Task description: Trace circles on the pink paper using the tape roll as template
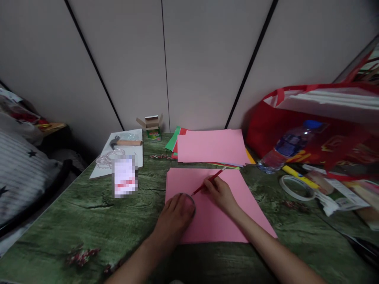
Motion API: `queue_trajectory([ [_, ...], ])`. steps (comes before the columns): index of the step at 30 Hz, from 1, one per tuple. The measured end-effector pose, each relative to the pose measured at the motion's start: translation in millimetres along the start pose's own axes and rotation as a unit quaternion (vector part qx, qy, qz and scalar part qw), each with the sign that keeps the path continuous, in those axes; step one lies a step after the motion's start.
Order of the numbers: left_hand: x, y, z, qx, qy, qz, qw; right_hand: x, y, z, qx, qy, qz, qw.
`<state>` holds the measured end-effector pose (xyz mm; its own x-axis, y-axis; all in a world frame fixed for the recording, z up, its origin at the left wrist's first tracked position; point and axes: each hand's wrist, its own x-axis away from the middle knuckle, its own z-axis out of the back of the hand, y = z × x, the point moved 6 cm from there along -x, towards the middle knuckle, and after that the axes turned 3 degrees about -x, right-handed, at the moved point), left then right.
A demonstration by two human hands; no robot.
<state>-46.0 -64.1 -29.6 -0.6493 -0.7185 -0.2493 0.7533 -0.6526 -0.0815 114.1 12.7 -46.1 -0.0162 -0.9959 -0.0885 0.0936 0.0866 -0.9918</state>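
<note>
A stack of pink paper (pixel 227 221) lies on the table in front of me. My left hand (pixel 176 211) is over a round thing with a thin dark rim (pixel 194 207), holding it down on the left part of the top sheet. Pink shows inside the rim, and the fingers hide much of it. Between the fingers of my right hand (pixel 220 193) is a slanted red pencil (pixel 207 182). Its point is down by the upper right of the rim; I cannot tell whether it touches the paper.
More pink sheets (pixel 211 146) over coloured paper lie behind. To the left are a hammer (pixel 127 142), beaded loops (pixel 111 158), a blurred-out rectangle (pixel 124 176) and an opened small box (pixel 153 133). At right are a water bottle (pixel 288 148), tape roll (pixel 296 188) and red bag (pixel 272 114).
</note>
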Motion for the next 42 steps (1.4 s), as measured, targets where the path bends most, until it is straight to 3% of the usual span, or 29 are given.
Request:
queue_trajectory([
  [6, -8, -2, 13, 0.043, -0.066, 0.015, 0.997, 27, -21, 3, 0.063, 0.037, 0.038, 0.997],
  [15, -20, -3, 33, 0.110, -0.150, -0.031, 0.982, 67, -31, 2, 0.131, 0.050, 0.087, 0.986],
  [26, -28, 0, 40, 0.077, -0.212, -0.050, 0.973, 109, -42, -2, 0.161, 0.054, 0.179, 0.969],
  [30, -30, -1, 38, 0.061, -0.214, -0.042, 0.974, 121, -54, -14, 0.190, 0.033, 0.243, 0.951],
  [35, -31, -3, 38, 0.054, -0.221, -0.041, 0.973, 131, -59, -28, 0.218, -0.002, 0.276, 0.936],
  [42, -31, -12, 34, 0.044, -0.244, -0.006, 0.969, 140, -62, -50, 0.225, -0.084, 0.347, 0.906],
])
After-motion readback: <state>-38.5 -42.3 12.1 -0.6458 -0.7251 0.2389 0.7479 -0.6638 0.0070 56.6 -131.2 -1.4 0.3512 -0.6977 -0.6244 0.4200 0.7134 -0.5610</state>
